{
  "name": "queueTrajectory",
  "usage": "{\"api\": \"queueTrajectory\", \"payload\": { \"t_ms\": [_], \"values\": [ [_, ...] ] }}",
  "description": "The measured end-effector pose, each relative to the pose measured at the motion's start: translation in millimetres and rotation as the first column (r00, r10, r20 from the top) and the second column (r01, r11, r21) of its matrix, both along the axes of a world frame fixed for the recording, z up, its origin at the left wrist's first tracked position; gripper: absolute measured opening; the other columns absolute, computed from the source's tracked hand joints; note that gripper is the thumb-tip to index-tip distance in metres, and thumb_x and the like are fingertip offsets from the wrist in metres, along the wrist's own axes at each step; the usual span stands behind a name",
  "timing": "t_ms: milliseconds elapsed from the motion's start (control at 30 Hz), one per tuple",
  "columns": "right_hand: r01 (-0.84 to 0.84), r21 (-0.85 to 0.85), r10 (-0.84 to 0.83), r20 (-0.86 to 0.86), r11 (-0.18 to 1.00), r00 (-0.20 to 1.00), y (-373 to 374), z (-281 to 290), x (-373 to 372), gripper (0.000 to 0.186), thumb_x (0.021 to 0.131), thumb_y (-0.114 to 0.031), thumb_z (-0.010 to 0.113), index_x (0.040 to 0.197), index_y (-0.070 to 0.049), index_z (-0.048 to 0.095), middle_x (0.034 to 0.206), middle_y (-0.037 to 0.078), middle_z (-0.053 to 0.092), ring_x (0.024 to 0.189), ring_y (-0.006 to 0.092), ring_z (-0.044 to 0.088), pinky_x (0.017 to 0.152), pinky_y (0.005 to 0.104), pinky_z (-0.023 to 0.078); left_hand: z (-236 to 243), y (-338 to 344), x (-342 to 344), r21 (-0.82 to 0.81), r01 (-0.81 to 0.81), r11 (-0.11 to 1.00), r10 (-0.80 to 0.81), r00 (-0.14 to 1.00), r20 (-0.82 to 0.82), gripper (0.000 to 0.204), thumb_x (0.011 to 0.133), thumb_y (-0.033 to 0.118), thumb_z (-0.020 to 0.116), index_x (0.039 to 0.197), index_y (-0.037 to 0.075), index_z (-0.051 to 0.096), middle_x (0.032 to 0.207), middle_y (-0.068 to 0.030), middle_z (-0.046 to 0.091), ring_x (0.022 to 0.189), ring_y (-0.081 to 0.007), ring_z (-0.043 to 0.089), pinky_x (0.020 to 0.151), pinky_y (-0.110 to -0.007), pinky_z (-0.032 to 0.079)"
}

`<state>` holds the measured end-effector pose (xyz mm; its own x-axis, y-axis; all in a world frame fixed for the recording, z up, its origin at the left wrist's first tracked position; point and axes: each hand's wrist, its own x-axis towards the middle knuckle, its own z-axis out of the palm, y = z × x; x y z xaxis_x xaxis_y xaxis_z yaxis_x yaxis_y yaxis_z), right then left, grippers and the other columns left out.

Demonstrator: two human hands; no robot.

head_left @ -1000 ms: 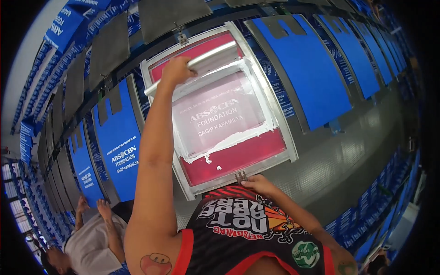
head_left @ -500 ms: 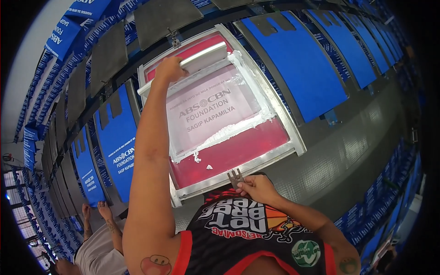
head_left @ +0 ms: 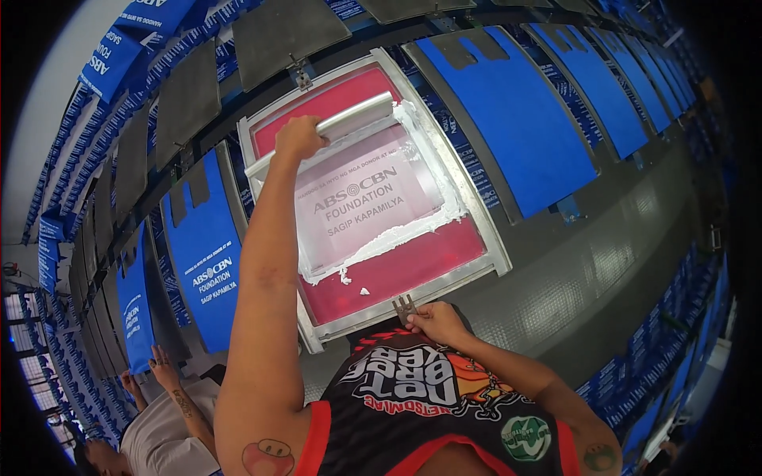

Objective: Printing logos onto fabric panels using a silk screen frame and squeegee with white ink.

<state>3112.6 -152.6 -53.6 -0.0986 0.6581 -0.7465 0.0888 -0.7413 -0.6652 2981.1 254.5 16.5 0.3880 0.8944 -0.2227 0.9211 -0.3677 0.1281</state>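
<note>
In front of me lies a silk-screen frame (head_left: pixel 494 244) with a metal rim and red mesh, its pale middle carrying printed lettering. My left hand (head_left: pixel 302 137) is closed around the long metal squeegee (head_left: pixel 357 118), which lies across the upper part of the mesh. White ink (head_left: pixel 405 233) forms a thick ridge along the right and near sides of the pale area. My right hand (head_left: pixel 438 324) pinches a small pronged metal bracket (head_left: pixel 404 306) at the frame's near edge. What is under the screen is mostly hidden.
Blue bags (head_left: pixel 508 119) lie flat on dark boards to the right; printed blue bags (head_left: pixel 208 254) lie on boards to the left. At lower left, another person's hands (head_left: pixel 163 369) are at a bag's end. Many blue printed pieces hang behind.
My left hand has drawn the squeegee a little toward me, baring more red mesh behind it. My right hand keeps its hold on the bracket. The other person's hands have shifted slightly.
</note>
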Motion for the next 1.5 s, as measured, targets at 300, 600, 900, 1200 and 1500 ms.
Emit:
{"api": "queueTrajectory", "payload": {
  "t_ms": [300, 600, 900, 1200, 1500],
  "values": [
    [0.034, 0.094, -0.032, -0.023, 0.995, 0.999, -1.6, -23.0, -5.7, 0.019, 0.086, -0.016, 0.064, 0.09, 0.001, 0.071, 0.076, 0.007, 0.072, 0.065, 0.008, 0.066, 0.063, 0.0226, 0.052, -40.3, -114.2, -23.7, 0.223, 0.113, 0.968, -0.121, 0.992, 0.023, 0.029, 0.08, 0.021, 0.06, 0.108, 0.021, 0.066, 0.092, -0.0081, 0.066, 0.084, -0.0301, 0.065, 0.072, -0.046, 0.052],
    [0.028, 0.154, -0.022, -0.04, 0.988, 0.999, -1.8, -23.7, 2.8, 0.02, 0.086, -0.016, 0.064, 0.088, 0.003, 0.071, 0.076, 0.007, 0.071, 0.063, 0.009, 0.066, 0.061, 0.0226, 0.051, -22.4, -256.7, -7.1, 0.178, 0.069, 0.982, -0.1, 0.981, 0.167, 0.018, 0.073, 0.011, 0.061, 0.091, 0.013, 0.063, 0.08, -0.0104, 0.062, 0.077, -0.0327, 0.063, 0.063, -0.046, 0.05],
    [0.015, 0.133, -0.009, -0.047, 0.991, 0.999, -4.8, -25.2, -2.2, 0.02, 0.086, -0.016, 0.064, 0.088, 0.004, 0.07, 0.076, 0.007, 0.071, 0.065, 0.0089, 0.067, 0.061, 0.0225, 0.052, -50.9, -64.2, -14.4, 0.284, 0.049, 0.958, -0.082, 0.991, 0.106, 0.029, 0.075, 0.012, 0.063, 0.104, 0.013, 0.065, 0.092, -0.0128, 0.066, 0.086, -0.0343, 0.063, 0.073, -0.046, 0.051],
    [-0.386, 0.107, 0.341, 0.298, 0.916, 0.892, 11.7, -21.3, 11.2, 0.035, 0.086, -0.037, 0.062, 0.087, -0.003, 0.072, 0.076, 0.015, 0.069, 0.068, 0.0278, 0.068, 0.066, 0.0361, 0.053, -8.8, -139.2, -9.9, 0.113, -0.014, 0.993, -0.001, 0.992, 0.128, 0.023, 0.073, 0.012, 0.064, 0.096, 0.007, 0.061, 0.089, -0.0148, 0.064, 0.082, -0.0338, 0.063, 0.072, -0.044, 0.052],
    [-0.262, 0.47, -0.266, 0.787, 0.843, 0.556, 85.2, 22.2, 136.8, 0.046, 0.091, -0.042, 0.058, 0.1, 0.002, 0.067, 0.094, 0.016, 0.068, 0.085, 0.0224, 0.062, 0.079, 0.0356, 0.047, -26.2, -121.4, -185.9, -0.533, -0.387, 0.752, 0.658, 0.47, 0.588, 0.052, 0.08, 0.024, 0.073, 0.118, -0.005, 0.055, 0.101, -0.0202, 0.066, 0.088, -0.0271, 0.067, 0.076, -0.038, 0.054]
  ]
}}
